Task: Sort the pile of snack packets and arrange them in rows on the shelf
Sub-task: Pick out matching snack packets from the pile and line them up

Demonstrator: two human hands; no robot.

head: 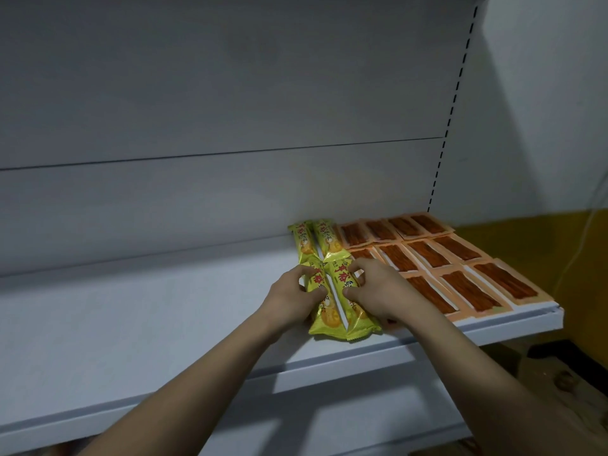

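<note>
Both forearms reach in from the bottom edge toward the white shelf. The left hand curls round the left of two front green packets, fingers and thumb pinching its edge. The right hand grips the right front green packet, thumb and fingers on its sides. These two packets lie side by side, lengthwise, their near ends close to the shelf's front lip. Just behind them, two more green packets lie side by side against the back panel. To the right, orange packets cover the shelf in neat rows, front edge to back, touching one another. Beyond the shelf's right end, a yellow wall band shows
</note>
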